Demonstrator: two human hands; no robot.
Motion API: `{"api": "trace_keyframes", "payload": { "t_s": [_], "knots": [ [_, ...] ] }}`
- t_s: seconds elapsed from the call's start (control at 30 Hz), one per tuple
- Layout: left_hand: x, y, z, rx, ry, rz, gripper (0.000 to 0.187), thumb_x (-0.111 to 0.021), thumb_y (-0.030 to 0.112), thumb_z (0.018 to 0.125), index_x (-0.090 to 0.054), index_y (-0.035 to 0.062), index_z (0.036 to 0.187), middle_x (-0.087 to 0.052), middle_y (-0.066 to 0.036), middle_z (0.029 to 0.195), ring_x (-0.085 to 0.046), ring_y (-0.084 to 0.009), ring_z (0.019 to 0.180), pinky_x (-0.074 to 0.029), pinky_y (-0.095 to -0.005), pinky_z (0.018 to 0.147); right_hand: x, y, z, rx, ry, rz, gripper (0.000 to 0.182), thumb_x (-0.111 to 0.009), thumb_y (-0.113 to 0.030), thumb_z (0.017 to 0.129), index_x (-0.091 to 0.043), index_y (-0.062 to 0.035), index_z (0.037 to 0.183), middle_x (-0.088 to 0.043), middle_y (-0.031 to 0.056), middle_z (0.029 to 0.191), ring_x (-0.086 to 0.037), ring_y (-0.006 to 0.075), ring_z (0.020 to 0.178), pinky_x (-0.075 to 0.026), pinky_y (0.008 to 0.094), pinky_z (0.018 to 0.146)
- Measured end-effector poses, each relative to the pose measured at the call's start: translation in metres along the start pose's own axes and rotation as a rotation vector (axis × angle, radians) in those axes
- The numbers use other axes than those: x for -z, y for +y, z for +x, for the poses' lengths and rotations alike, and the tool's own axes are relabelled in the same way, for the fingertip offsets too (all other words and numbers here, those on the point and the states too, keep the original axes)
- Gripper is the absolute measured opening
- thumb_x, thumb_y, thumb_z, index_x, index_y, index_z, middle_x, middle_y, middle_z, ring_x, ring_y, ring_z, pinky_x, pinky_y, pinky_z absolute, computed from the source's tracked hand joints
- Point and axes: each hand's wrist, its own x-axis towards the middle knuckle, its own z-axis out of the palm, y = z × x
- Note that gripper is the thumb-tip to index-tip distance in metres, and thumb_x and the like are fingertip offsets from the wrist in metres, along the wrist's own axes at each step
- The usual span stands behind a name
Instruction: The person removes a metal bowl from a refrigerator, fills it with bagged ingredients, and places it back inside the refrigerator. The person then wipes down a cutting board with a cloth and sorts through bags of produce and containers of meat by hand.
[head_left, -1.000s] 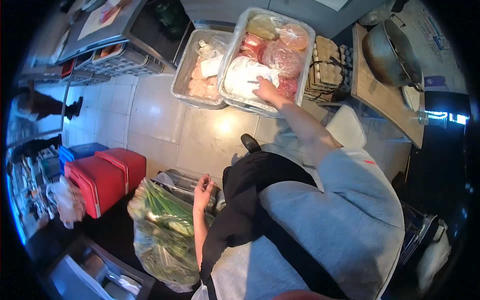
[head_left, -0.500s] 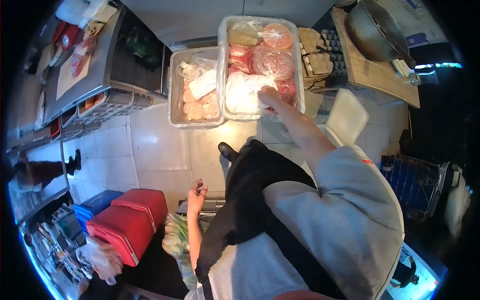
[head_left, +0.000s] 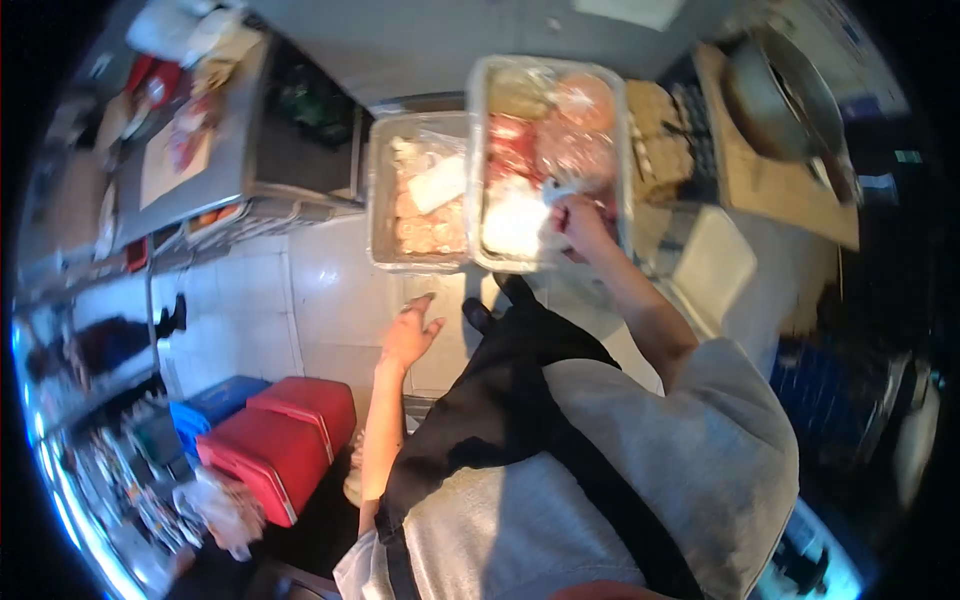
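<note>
My right hand (head_left: 580,226) is closed on a bunched part of a white plastic bag (head_left: 512,222), at the near end of a large plastic tub (head_left: 478,150). Bright glare hides the bag's contents. Around it in the tub lie clear bags of red meat (head_left: 512,140), a bag of pinkish ground-looking food (head_left: 572,152) and an orange-tinted bag (head_left: 584,100). My left hand (head_left: 408,334) hangs below a second tub (head_left: 376,200), fingers apart and holding nothing. That tub holds pale pink pieces (head_left: 430,234) under a white packet (head_left: 437,184).
Egg trays (head_left: 658,130) stand right of the tubs, near a big pot (head_left: 785,95) on a wooden board. A white chair (head_left: 715,265) is at my right. Red (head_left: 270,450) and blue (head_left: 205,410) cool boxes sit lower left. Another person's leg (head_left: 120,340) shows at the left.
My left hand has come up and forward toward the tubs, its fingers spreading. My right hand has gathered up part of the white bag. The view has shifted slightly.
</note>
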Motion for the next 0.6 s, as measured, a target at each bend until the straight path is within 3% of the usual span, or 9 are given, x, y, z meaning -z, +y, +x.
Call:
{"api": "trace_keyframes", "payload": {
  "t_s": [0.2,0.23,0.27,0.3,0.33,0.5,0.53,0.57,0.6],
  "knots": [
    [0.034,-0.025,-0.026,0.120,0.104,-0.047,0.046,-0.058,0.022,0.077,-0.045,0.0020,0.116,-0.049,-0.021,0.114,-0.046,-0.0332,0.107,-0.039,-0.0377,0.089,-0.083,-0.052,-0.024,0.005,-0.207,-0.175,0.021,-0.043,-0.010,0.075,-0.031,-0.0107,0.058,-0.029,0.0004,0.054,-0.030,0.0127,0.047,-0.029,0.0274,0.044],
    [0.037,-0.037,-0.037,0.173,0.123,-0.068,0.046,-0.057,0.023,0.077,-0.045,0.0021,0.116,-0.049,-0.021,0.114,-0.046,-0.0328,0.107,-0.039,-0.0379,0.089,-0.092,-0.065,-0.025,0.030,-0.349,-0.238,0.022,-0.044,-0.013,0.077,-0.032,-0.0105,0.058,-0.029,0.0002,0.054,-0.031,0.0131,0.049,-0.029,0.0277,0.047],
    [0.037,-0.050,-0.047,0.214,0.133,-0.091,0.046,-0.057,0.023,0.077,-0.045,0.0023,0.116,-0.049,-0.021,0.114,-0.046,-0.0325,0.107,-0.038,-0.0380,0.089,-0.105,-0.068,-0.024,0.331,-0.537,-0.298,0.024,-0.044,-0.014,0.079,-0.032,-0.0102,0.058,-0.030,0.0003,0.055,-0.032,0.0132,0.052,-0.029,0.0273,0.051],
    [0.032,-0.069,-0.059,0.262,0.191,-0.101,0.044,-0.058,0.023,0.077,-0.047,0.0022,0.114,-0.051,-0.021,0.111,-0.047,-0.0326,0.107,-0.039,-0.0383,0.089,-0.132,-0.092,-0.037,0.154,-0.486,-0.131,0.024,-0.043,-0.014,0.080,-0.033,-0.0097,0.059,-0.032,0.0006,0.057,-0.032,0.0133,0.054,-0.029,0.0268,0.054],
    [0.027,-0.087,-0.070,0.346,0.221,-0.179,0.045,-0.058,0.025,0.076,-0.048,0.0012,0.113,-0.053,-0.020,0.108,-0.050,-0.0319,0.101,-0.040,-0.0371,0.086,-0.142,-0.101,-0.032,0.264,-0.567,-0.289,0.024,-0.043,-0.013,0.081,-0.034,-0.0089,0.060,-0.033,0.0010,0.058,-0.032,0.0134,0.054,-0.030,0.0265,0.053],
    [-0.052,-0.214,-0.138,0.754,0.272,-0.588,0.048,-0.061,0.029,0.072,-0.052,-0.0012,0.108,-0.059,-0.020,0.096,-0.056,-0.0325,0.092,-0.044,-0.0371,0.079,-0.251,-0.147,-0.052,0.402,-0.804,-0.254,0.025,-0.043,-0.017,0.083,-0.036,-0.0069,0.061,-0.035,0.0024,0.056,-0.035,0.0139,0.054,-0.032,0.0275,0.051],
    [-0.095,-0.257,-0.159,0.742,0.354,-0.464,0.044,-0.059,0.032,0.073,-0.057,-0.0033,0.098,-0.060,-0.020,0.092,-0.056,-0.0319,0.088,-0.044,-0.0359,0.077,-0.275,-0.153,-0.057,0.433,-0.837,-0.182,0.025,-0.044,-0.018,0.083,-0.037,-0.0068,0.061,-0.035,0.0022,0.056,-0.035,0.0134,0.054,-0.032,0.0271,0.051],
    [-0.148,-0.339,-0.180,0.235,-0.001,0.025,0.043,-0.057,0.037,0.073,-0.060,-0.0038,0.088,-0.060,-0.020,0.088,-0.058,-0.0319,0.081,-0.046,-0.0361,0.073,-0.296,-0.154,-0.056,0.517,-0.848,-0.145,0.027,-0.046,-0.019,0.083,-0.035,-0.0094,0.060,-0.033,0.0004,0.056,-0.033,0.0118,0.053,-0.030,0.0241,0.049],
    [-0.139,-0.340,-0.189,0.555,-0.297,-0.038,0.044,-0.055,0.039,0.073,-0.061,-0.0030,0.082,-0.060,-0.020,0.086,-0.059,-0.0322,0.075,-0.047,-0.0374,0.068,-0.314,-0.158,-0.055,0.562,-0.912,-0.148,0.026,-0.045,-0.020,0.084,-0.035,-0.0092,0.062,-0.033,0.0004,0.056,-0.032,0.0115,0.053,-0.029,0.0242,0.049]
  ]
}}
